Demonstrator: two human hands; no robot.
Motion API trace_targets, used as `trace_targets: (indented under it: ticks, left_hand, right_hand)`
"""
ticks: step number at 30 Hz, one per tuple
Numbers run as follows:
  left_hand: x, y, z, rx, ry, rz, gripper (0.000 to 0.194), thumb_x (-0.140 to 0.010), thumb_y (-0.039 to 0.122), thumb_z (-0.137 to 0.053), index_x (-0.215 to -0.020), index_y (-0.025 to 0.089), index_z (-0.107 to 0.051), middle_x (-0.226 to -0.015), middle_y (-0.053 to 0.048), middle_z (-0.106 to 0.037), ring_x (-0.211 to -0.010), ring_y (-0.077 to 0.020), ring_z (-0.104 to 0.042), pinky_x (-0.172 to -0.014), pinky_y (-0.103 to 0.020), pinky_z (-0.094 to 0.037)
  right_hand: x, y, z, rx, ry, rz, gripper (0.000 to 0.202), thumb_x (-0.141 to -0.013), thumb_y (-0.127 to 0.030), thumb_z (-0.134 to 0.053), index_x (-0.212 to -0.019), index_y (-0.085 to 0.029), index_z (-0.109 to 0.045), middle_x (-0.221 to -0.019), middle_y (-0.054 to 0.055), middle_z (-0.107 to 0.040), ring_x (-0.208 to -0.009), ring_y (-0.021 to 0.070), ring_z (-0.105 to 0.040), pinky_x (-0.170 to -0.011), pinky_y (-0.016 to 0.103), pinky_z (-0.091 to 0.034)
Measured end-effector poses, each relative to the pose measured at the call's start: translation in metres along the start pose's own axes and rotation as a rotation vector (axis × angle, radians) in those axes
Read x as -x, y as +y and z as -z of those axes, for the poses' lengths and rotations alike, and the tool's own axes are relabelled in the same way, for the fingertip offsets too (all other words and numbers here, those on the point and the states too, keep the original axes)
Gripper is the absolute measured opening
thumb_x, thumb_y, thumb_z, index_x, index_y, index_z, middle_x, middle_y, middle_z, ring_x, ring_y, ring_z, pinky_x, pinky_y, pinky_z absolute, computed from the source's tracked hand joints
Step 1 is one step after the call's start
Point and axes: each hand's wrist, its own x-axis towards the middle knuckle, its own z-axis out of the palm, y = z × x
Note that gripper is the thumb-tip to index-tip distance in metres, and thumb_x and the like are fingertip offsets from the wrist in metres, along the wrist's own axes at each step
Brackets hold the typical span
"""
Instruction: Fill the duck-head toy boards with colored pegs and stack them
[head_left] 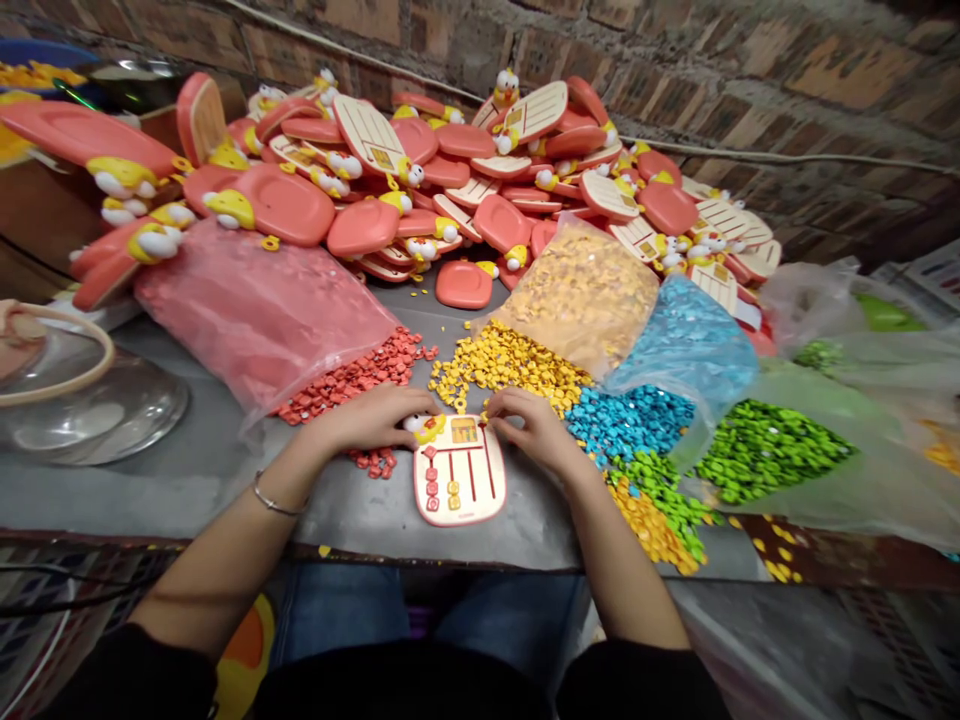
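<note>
A cream toy board [462, 484] with a pink rim lies on the table in front of me, its yellow duck head at the upper left. Red pieces [432, 489] sit in its first slot and yellow pieces [454, 494] in the second. My left hand [379, 415] is closed on the board's upper left edge by the duck head. At the upper right corner, over the top of the last slot, my right hand [529, 425] makes a pinch; whatever lies between its fingertips is too small to make out.
Loose red [360, 375], yellow [517, 365], blue [630, 425] and green pieces [660, 485] spill from plastic bags around the board. A high pile of pink toy boards [465, 140] leans toward the brick wall. A clear lid [97, 395] stands at the left.
</note>
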Motion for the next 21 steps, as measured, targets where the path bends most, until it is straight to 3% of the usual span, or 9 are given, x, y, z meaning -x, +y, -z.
trace_targets:
  ticks: [10,13,18,21]
  left_hand:
    - [0.001,0.001,0.0,-0.036,0.0,0.024,0.033,-0.087,0.037,-0.062,-0.118,0.027,-0.058,-0.113,-0.002,-0.065,-0.104,-0.0194,-0.059,-0.091,-0.029,-0.039]
    - [0.001,0.002,0.0,-0.051,-0.001,0.03,0.033,-0.087,0.037,-0.062,-0.118,0.028,-0.058,-0.113,-0.001,-0.065,-0.103,-0.0194,-0.059,-0.089,-0.028,-0.039]
    - [0.001,0.003,0.0,-0.119,-0.005,0.033,0.03,-0.086,0.036,-0.062,-0.115,0.028,-0.057,-0.114,0.0,-0.064,-0.104,-0.0196,-0.059,-0.089,-0.029,-0.038]
    - [0.001,0.003,-0.001,-0.146,-0.002,0.044,0.031,-0.087,0.036,-0.062,-0.116,0.028,-0.057,-0.116,0.0,-0.064,-0.106,-0.0196,-0.059,-0.088,-0.029,-0.036]
  right_hand:
    - [-0.003,0.0,-0.009,0.277,-0.125,0.075,0.014,-0.092,-0.017,-0.054,-0.082,-0.018,-0.063,-0.083,0.005,-0.061,-0.083,0.0184,-0.053,-0.073,0.029,-0.041]
    - [-0.002,-0.004,-0.004,0.275,-0.149,0.064,0.014,-0.091,-0.015,-0.054,-0.082,-0.018,-0.064,-0.084,0.005,-0.061,-0.084,0.0182,-0.054,-0.075,0.029,-0.041]
    - [0.0,-0.012,-0.001,0.187,-0.302,0.111,0.016,-0.089,-0.015,-0.059,-0.074,-0.017,-0.063,-0.079,0.003,-0.06,-0.079,0.016,-0.054,-0.074,0.028,-0.041]
    - [-0.001,-0.015,-0.014,0.152,-0.255,0.134,0.016,-0.089,-0.014,-0.059,-0.075,-0.017,-0.064,-0.08,0.004,-0.061,-0.079,0.0166,-0.055,-0.075,0.029,-0.042]
